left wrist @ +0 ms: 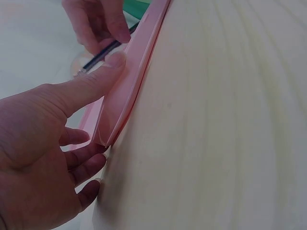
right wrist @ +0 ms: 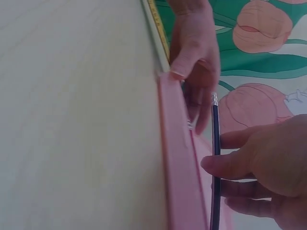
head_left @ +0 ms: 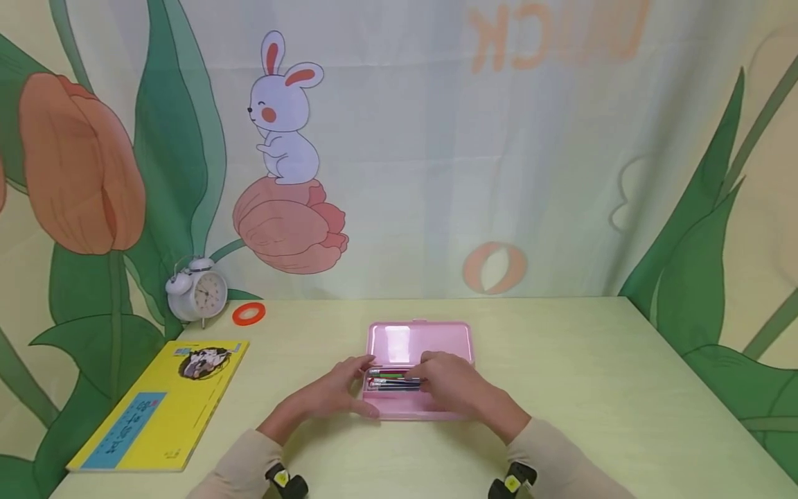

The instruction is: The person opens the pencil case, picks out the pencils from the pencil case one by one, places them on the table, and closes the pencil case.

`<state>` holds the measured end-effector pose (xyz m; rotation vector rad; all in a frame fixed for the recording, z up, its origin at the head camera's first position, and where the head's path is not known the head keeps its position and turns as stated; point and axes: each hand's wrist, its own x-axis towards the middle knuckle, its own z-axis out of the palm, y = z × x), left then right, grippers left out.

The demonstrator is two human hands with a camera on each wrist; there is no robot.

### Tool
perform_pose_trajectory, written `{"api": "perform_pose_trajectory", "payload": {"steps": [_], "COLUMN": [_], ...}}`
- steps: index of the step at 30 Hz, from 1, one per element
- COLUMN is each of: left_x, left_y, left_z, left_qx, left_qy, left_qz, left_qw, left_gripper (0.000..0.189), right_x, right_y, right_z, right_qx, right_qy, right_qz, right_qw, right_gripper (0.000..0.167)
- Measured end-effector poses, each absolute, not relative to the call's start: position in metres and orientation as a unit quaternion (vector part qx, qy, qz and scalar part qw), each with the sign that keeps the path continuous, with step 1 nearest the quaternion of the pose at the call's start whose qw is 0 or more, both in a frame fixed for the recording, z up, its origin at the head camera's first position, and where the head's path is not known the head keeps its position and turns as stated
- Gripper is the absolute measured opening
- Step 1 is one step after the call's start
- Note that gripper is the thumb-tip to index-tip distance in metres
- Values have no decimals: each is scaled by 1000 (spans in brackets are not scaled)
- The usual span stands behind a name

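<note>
A pink pencil case (head_left: 445, 337) lies with its lid raised on the table. Several pencils (head_left: 394, 385), some dark and one green, show in its tray. My left hand (head_left: 327, 394) grips the case's left end; in the left wrist view its thumb reaches along the near side and the other fingers bend at the end. Between the thumb and fingers of my right hand (right wrist: 268, 167) is a dark pencil (right wrist: 216, 129) with a silver end, held over the case. In the head view that hand (head_left: 454, 382) covers the right part of the tray.
A yellow book (head_left: 181, 409) lies on the left of the table (head_left: 586, 388). Behind it are a white alarm clock (head_left: 202, 291) and an orange ring (head_left: 249, 314). A printed curtain (head_left: 405, 173) hangs along the back edge.
</note>
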<state>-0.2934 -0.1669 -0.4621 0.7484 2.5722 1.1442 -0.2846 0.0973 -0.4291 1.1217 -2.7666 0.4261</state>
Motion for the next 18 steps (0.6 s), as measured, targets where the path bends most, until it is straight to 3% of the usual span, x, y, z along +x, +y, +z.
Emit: {"api": "perform_pose_trajectory", "payload": {"steps": [18], "left_x": [-293], "left_y": [-166], "left_z": [-462], "left_qx": [244], "left_qy": [877], "left_qz": [396], "left_qw": [119], "left_gripper": [108], "right_x": [-289], "right_y": [169], "right_z": [-404], "right_qx": [363], "right_qy": [-921], "right_qz": [122], "right_qw": [70], "right_gripper": [27]}}
